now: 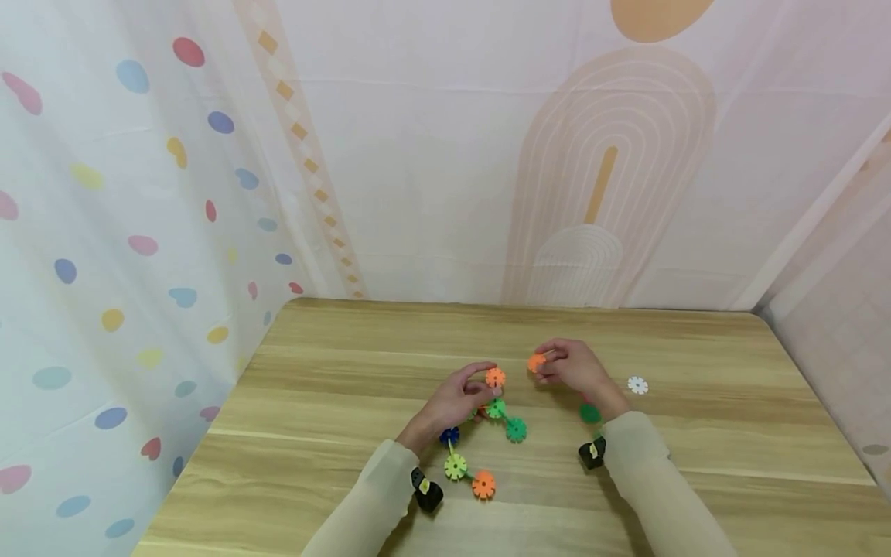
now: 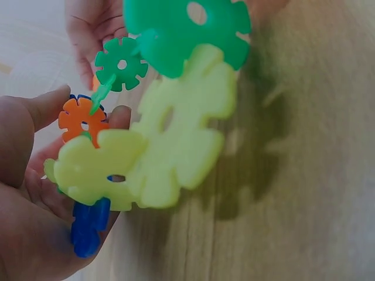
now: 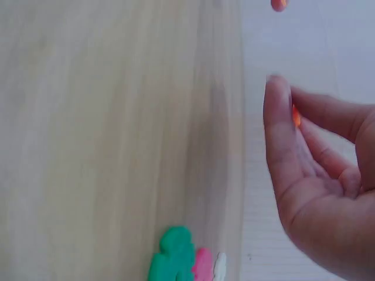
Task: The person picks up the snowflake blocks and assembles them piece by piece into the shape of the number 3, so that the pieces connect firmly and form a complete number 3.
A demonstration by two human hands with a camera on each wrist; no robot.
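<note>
Bright, even light; blurred wrist views

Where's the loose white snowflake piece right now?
In the head view, the white snowflake piece lies flat on the wooden table, alone, just right of the right hand, which pinches an orange piece.

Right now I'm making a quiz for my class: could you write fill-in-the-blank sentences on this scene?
1. The right hand pinches a loose ____ disc.
2. The left hand holds a chain of joined discs above the ____ table.
3. A lone ____ disc lies right of the right hand.
Missing: orange; wooden; white
</note>
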